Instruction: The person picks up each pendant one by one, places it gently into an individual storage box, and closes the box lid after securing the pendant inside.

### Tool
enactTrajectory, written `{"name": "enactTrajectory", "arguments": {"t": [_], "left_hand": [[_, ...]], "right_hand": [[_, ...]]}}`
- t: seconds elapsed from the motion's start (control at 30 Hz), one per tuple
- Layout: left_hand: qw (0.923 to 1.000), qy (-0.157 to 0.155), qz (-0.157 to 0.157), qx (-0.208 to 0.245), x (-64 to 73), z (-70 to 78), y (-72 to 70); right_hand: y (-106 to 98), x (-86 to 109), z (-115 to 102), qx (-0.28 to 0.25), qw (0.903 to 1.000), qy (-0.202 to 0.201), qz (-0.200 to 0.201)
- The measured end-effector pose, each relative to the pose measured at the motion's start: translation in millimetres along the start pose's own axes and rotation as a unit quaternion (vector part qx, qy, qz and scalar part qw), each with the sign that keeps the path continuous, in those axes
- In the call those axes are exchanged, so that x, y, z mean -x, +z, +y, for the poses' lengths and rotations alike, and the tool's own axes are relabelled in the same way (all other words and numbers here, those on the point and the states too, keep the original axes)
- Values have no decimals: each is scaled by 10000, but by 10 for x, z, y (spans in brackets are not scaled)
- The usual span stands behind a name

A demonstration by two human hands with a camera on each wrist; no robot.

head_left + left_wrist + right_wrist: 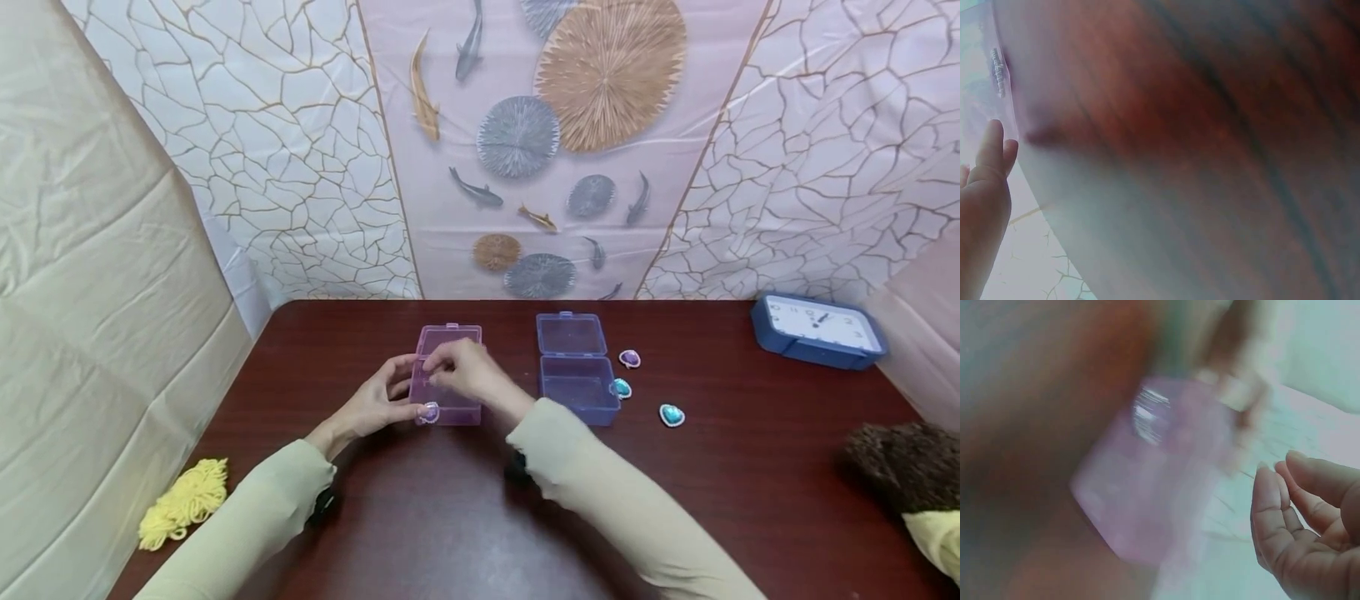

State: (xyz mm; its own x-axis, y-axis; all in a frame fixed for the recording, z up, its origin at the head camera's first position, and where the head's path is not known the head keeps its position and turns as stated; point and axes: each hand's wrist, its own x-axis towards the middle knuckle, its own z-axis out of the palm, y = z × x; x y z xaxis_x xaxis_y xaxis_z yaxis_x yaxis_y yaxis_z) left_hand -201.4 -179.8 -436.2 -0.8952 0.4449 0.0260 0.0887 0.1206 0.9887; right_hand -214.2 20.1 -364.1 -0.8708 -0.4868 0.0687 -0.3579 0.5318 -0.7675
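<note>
A see-through pink box (457, 414) stands with its lid raised at the back. My left hand (372, 402) holds its left side, thumb at the front corner and fingers farther back. Beside the thumb tip, at the front wall, a purple heart gem (429, 412) edged in white beads shows. My right hand (468, 369) hovers over the box. In the right wrist view its fingers (1267, 494) are loosely bent toward the thumb, with nothing visible between them. The left wrist view shows the thumb against the pink wall.
A blue see-through box (577, 408) with raised lid stands right of the pink one. Near it lie a purple gem (630, 358) and two teal gems (672, 415). A blue clock (819, 329) is back right, brown fur (911, 462) right, yellow yarn (185, 502) left.
</note>
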Motion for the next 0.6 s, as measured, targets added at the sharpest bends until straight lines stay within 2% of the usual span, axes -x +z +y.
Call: {"name": "enactTrajectory", "arguments": {"t": [0.1,0.2,0.27,0.33,0.4,0.47,0.6], "left_hand": [[10000,-33,-7,2,1,-1,-7],[9999,-78,15,-65,2,6,-10],[9999,-100,22,-127,1,19,-14],[9997,-152,49,-183,3,27,-18],[9996,-200,71,-210,9,32,-17],[9994,-254,67,-214,12,29,-14],[9996,-214,22,-191,10,29,0]], "right_hand": [[-393,133,59,-609,9975,-97,350],[-851,307,322,-940,9909,36,961],[-1127,437,583,-1010,9839,348,1433],[-1346,574,874,-1232,9738,795,1738],[-1494,707,1149,-1435,9649,1228,1822],[-1585,821,1372,-1524,9603,1623,1681],[-1650,954,1652,-1262,9612,2084,1290]]}}
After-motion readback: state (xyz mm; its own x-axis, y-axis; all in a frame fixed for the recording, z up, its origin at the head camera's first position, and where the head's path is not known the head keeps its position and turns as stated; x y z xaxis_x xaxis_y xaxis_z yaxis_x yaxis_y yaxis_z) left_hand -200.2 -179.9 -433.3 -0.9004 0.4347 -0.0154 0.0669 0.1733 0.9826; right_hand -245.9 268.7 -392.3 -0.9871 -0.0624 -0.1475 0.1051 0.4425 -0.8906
